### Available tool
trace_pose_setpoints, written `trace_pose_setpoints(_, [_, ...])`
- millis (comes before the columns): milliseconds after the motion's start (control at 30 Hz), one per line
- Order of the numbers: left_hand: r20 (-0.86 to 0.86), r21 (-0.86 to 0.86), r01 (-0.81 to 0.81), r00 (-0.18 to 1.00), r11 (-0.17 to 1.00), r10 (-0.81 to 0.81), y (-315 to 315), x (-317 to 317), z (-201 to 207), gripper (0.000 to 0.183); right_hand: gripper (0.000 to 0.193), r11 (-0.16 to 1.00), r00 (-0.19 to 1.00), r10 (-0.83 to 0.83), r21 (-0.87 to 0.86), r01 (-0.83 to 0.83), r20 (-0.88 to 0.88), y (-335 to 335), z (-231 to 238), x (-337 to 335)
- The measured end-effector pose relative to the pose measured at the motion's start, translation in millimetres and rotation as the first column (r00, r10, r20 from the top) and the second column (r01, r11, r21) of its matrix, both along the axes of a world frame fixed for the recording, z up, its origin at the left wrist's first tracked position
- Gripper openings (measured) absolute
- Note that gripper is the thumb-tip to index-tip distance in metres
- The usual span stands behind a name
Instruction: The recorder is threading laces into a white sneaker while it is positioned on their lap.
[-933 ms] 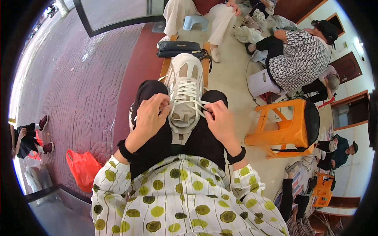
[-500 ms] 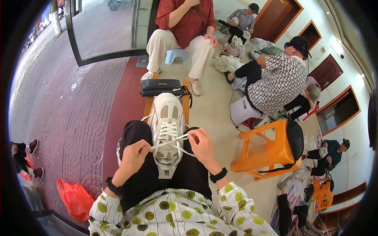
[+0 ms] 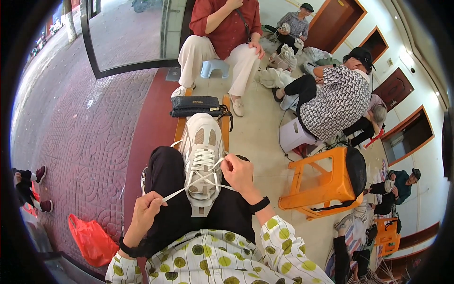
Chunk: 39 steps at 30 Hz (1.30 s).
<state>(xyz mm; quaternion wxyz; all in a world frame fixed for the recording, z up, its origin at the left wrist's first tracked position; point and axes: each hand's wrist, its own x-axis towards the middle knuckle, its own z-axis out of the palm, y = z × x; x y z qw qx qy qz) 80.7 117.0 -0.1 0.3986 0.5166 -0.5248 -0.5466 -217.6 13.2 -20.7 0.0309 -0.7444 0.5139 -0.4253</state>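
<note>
A beige and white sneaker (image 3: 200, 137) rests between my knees with its toe pointing away from me. White laces run crisscross up its front. My left hand (image 3: 147, 208), low beside the left knee, pinches a white shoelace (image 3: 176, 193) that stretches taut to the shoe. Close to the shoe's right side, my right hand (image 3: 237, 174) is closed with the fingertips at a lace strand by the upper eyelets. A loose lace end trails right under that hand. Part of the sneaker's support is hidden beneath it.
A black zip pouch (image 3: 196, 106) lies on the wooden bench just beyond the toe. An orange plastic stool (image 3: 319, 182) stands to my right, a red plastic bag (image 3: 92, 240) at lower left. A person in a red shirt (image 3: 224, 28) sits opposite; others sit along the right.
My left hand has moved down and left, drawing its lace out longer. My right hand has shifted slightly left and down, nearer the shoe.
</note>
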Motion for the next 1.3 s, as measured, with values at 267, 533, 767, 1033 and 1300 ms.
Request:
trace_pose_setpoints(267, [-0.053,-0.013,-0.019,0.998,1.000,0.018,17.9,0.6,2.8,0.025,0.020,1.000,1.000,0.011,-0.023,-0.011,-0.028,3.5,4.3,4.1])
trace_pose_setpoints(533, [-0.158,0.119,-0.092,0.981,0.989,0.110,31.3,11.8,0.4,0.026,0.021,0.999,0.998,0.046,-0.001,-0.046,-0.050,9.5,4.0,3.7])
trace_pose_setpoints(767, [-0.287,0.160,-0.153,0.938,0.975,0.194,37.9,24.8,-4.9,0.026,0.018,0.993,0.990,0.110,-0.028,-0.112,-0.083,11.5,0.2,3.0])
trace_pose_setpoints(1033, [-0.265,0.150,-0.260,0.919,0.954,0.292,42.8,45.8,-13.7,0.025,0.017,0.993,0.991,0.118,-0.008,-0.119,-0.061,13.6,1.8,4.8])
trace_pose_setpoints(1300, [-0.322,0.195,-0.409,0.832,0.892,0.452,40.2,79.2,-54.3,0.024,0.019,0.992,0.993,0.120,0.050,-0.119,-0.006,17.1,5.1,2.8])
